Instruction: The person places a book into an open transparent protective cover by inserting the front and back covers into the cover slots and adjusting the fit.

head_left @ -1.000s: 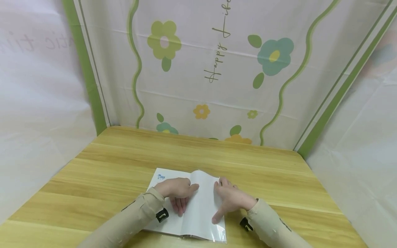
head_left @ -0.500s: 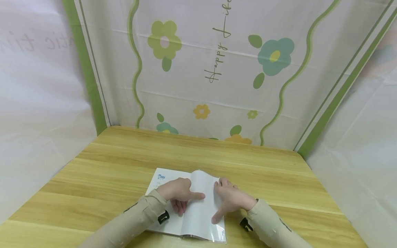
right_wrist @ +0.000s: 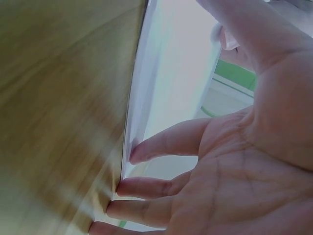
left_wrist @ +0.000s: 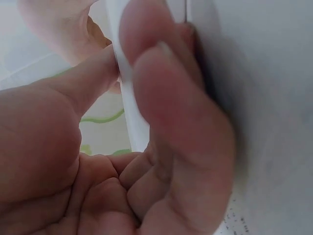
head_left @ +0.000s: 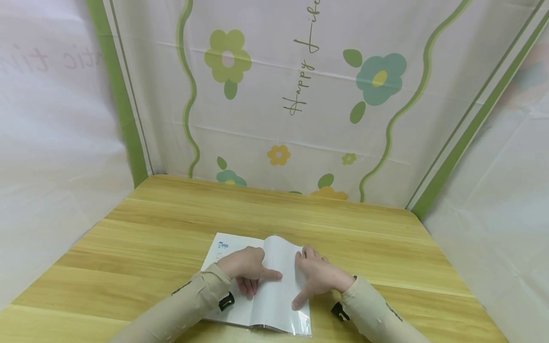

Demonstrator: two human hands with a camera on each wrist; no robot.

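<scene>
I read "Happy" and partial "life" (top cut off) in script on floral backdrop (head_left: 300, 95). Small blue logo on booklet (head_left: 223, 245) page corner, too small to read.

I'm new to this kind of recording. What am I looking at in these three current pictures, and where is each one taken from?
No machine here: a person works bare-handed. The wide picture comes from a head camera looking down at a wooden table. The two close-ups come from cameras on each wrist. On the table lies an open white booklet. The left hand pinches a raised page between thumb and fingers. The right hand lies on the right-hand page, fingers at its outer edge. A flowered sheet hangs behind.
</scene>
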